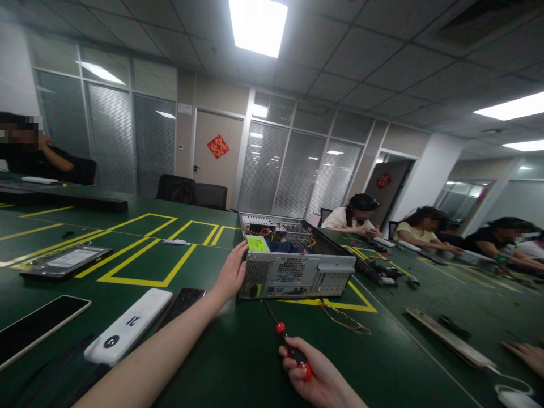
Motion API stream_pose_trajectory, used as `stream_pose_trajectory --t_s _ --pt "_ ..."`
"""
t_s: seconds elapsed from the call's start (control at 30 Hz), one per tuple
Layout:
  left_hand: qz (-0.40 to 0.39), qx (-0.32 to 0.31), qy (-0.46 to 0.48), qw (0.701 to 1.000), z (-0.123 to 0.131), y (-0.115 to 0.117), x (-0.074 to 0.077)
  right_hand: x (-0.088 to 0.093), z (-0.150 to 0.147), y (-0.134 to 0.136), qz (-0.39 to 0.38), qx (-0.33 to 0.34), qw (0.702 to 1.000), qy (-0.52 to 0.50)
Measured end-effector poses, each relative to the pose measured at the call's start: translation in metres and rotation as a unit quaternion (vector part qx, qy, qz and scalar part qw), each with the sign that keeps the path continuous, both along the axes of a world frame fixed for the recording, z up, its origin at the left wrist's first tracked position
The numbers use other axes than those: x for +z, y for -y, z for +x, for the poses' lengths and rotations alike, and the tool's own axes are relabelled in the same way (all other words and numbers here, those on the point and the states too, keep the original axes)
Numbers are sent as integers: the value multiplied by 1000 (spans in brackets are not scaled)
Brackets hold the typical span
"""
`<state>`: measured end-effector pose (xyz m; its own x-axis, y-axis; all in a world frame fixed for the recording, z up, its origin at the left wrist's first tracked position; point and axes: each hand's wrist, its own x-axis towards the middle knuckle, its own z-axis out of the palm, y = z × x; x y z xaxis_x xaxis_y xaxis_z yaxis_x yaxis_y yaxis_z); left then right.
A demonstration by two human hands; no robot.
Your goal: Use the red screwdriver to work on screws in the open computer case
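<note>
room: open office with glass partitions; a green table (238, 362) marked with yellow tape.
left hand (233, 273): fingers curled over the rear left corner of the computer case (297, 271), thumb against its back panel.
right hand (318, 381): closed round the red-and-black handle of the screwdriver (282, 333).
relation: the case lies ahead of the right hand and slightly left. the screwdriver's shaft points up-left at the back panel, tip just short of it, and the left hand is the nearer.
case: lid off, wiring showing, long axis running away from the viewer.
writing: the green sticker (257, 244) is too small to read. the white power bank (127, 331) carries a mark like "21".
</note>
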<state>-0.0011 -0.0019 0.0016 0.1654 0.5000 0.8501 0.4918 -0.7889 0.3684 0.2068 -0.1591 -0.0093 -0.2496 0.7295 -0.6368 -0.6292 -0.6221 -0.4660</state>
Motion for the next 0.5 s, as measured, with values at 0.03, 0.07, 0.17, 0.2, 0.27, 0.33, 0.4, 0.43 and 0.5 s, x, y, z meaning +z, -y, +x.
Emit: stream_pose_trajectory --t_s 0.03,0.07,0.17,0.2,0.27,0.33,0.4,0.43,0.5 --pt "-1 0 0 1000 0 0 0 1 0 0 -5 2 1000 -1" --pt "-3 0 0 1000 0 0 0 1 -1 0 -9 5 1000 0" --pt "-2 0 -1 1000 0 -1 -1 4 -2 0 -15 9 1000 17" --pt "0 -1 -1 1000 0 -2 -1 5 -2 0 -14 11 1000 18" --pt "5 -3 -2 1000 0 -2 -2 5 -3 0 -9 15 1000 12" --pt "5 -2 -2 1000 0 -2 -2 6 -2 0 -3 23 1000 0" --pt "3 -1 -2 1000 0 -2 -2 5 -2 0 5 22 1000 -11" --pt "2 -1 -3 1000 0 -2 -2 5 -2 0 8 20 1000 -14" --pt "1 -1 -4 1000 0 -2 -1 5 -2 0 9 15 1000 -10"
